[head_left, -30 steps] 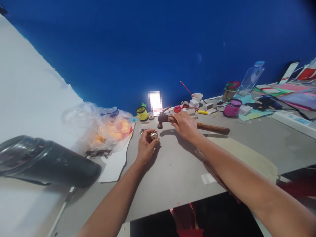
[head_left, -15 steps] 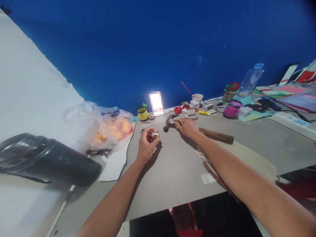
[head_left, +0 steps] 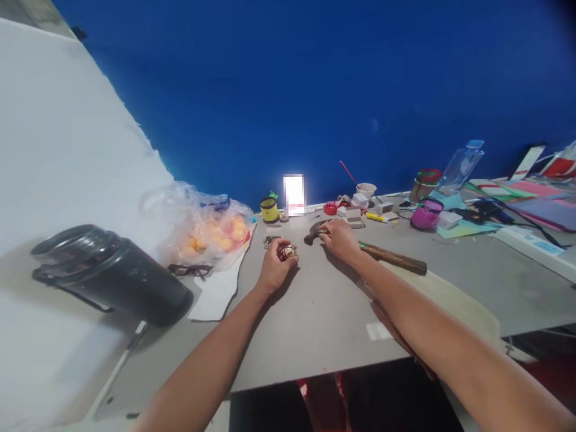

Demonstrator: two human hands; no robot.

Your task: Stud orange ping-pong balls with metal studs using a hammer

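My left hand (head_left: 273, 267) is closed around a small, shiny, round thing (head_left: 288, 252) with a gold, white and dark pattern, just over the grey tabletop; its kind is hard to make out. A claw hammer (head_left: 396, 258) lies with its worn wooden handle pointing right. The fingers of my right hand (head_left: 341, 241) are wrapped round it close to the metal head, covering part of the head and neck. Behind my left fingers sits a small metallic piece (head_left: 269, 241), partly hidden by them.
A black tumbler (head_left: 121, 276) and a clear bag of orange fruit (head_left: 216, 234) stand at left. Along the blue wall are a yellow pot (head_left: 269, 210), a white cup (head_left: 366, 191), small boxes and a purple pouch (head_left: 426, 214). A power strip (head_left: 535, 243) lies at right.
The camera view has shifted slightly. My right hand has settled more over the hammer's neck and head. My left hand still holds the shiny round thing, turned a little.
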